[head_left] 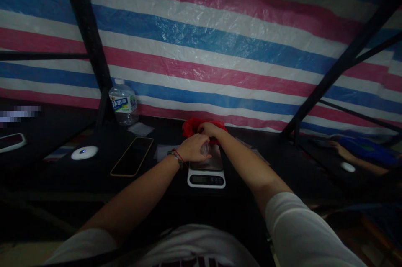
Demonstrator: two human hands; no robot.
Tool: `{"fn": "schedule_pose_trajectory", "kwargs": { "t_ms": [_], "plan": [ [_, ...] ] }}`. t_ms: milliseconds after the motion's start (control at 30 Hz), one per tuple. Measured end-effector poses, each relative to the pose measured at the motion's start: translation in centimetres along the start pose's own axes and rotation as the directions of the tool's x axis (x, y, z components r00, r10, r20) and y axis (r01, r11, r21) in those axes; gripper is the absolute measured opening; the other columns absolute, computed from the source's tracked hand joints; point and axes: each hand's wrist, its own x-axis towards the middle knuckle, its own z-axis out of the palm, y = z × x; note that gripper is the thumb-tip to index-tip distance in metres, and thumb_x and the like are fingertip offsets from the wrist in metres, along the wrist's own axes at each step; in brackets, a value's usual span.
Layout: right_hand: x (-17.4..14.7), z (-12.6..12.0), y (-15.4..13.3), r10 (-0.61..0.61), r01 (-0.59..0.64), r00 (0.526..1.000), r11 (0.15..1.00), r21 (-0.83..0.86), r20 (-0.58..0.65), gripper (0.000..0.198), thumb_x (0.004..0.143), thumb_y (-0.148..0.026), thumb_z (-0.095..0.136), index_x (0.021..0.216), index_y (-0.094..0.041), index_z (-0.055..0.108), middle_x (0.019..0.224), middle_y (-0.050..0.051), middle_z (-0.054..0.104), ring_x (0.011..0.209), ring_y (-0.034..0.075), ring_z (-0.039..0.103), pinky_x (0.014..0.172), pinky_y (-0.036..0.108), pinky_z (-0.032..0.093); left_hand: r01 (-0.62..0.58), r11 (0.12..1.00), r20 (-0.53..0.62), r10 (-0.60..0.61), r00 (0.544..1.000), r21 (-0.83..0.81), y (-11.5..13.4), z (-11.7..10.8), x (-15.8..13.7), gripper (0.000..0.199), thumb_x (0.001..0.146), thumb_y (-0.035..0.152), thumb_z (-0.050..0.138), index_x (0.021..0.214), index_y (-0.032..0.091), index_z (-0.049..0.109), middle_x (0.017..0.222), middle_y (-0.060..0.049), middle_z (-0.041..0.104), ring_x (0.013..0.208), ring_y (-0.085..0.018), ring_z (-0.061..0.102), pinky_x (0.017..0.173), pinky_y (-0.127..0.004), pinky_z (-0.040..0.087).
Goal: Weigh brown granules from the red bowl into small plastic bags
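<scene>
Gripping a clear plastic item over a white scale, the left hand partly covers its plate; the right hand dips into a red bag, grip unclear. Leftward: phone, bottle.

We see a white scale lying flat, its dark display nearest us and its grey metal plate behind. Over the plate we make out a small clear piece, partly hidden. Beyond, we find a red bag, crumpled and bunched.
</scene>
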Motion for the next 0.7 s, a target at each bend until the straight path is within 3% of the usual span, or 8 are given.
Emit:
{"fn": "schedule_pose_trajectory", "kwargs": {
  "t_ms": [200, 467, 567, 700],
  "plan": [
    [0.3, 0.1, 0.8, -0.012, 0.015, 0.998, 0.997, 0.069, -0.055, 0.033, 0.07, -0.013, 0.072, 0.102, -0.018, 0.072, 0.092, 0.004, 0.074, 0.077, 0.014, 0.066, 0.068, 0.018, 0.049, 0.071, 0.997, 0.085, -0.072, 0.994, 0.012, -0.2, 0.4, -0.1, 0.03, 0.075, 0.042, 0.063, 0.093, 0.019, 0.054, 0.09, -0.007, 0.065, 0.082, -0.023, 0.062, 0.071, -0.032, 0.046],
    [0.0, -0.1, 1.3, -0.011, 0.027, 0.995, 0.986, 0.167, -0.1, 0.033, 0.072, -0.012, 0.07, 0.105, -0.016, 0.072, 0.098, 0.005, 0.073, 0.08, 0.014, 0.067, 0.07, 0.018, 0.05, 0.1, 0.975, 0.081, -0.085, 0.993, -0.198, -1.3, 0.7, -0.1, 0.032, 0.069, 0.037, 0.069, 0.092, 0.019, 0.053, 0.093, -0.005, 0.062, 0.082, -0.02, 0.06, 0.071, -0.03, 0.046],
    [-0.2, -0.1, 1.4, -0.009, 0.031, 0.994, 0.977, 0.209, -0.105, 0.034, 0.071, -0.011, 0.069, 0.105, -0.016, 0.072, 0.097, 0.005, 0.073, 0.079, 0.014, 0.066, 0.069, 0.018, 0.05, 0.169, 0.953, 0.073, -0.155, 0.985, -0.251, -2.0, 0.8, -0.3, 0.034, 0.069, 0.033, 0.069, 0.096, 0.019, 0.052, 0.091, -0.004, 0.063, 0.078, -0.019, 0.061, 0.067, -0.029, 0.046],
    [-0.3, -0.7, 1.7, -0.006, 0.035, 0.995, 0.959, 0.28, -0.102, 0.029, 0.074, -0.011, 0.065, 0.102, -0.013, 0.072, 0.09, 0.005, 0.073, 0.071, 0.012, 0.065, 0.064, 0.018, 0.05, 0.29, 0.875, -0.023, -0.324, 0.946, -0.387, -3.3, 0.9, 0.4, 0.042, 0.068, 0.033, 0.071, 0.101, 0.02, 0.049, 0.094, -0.003, 0.065, 0.081, -0.019, 0.063, 0.07, -0.029, 0.048]
  ]
}}
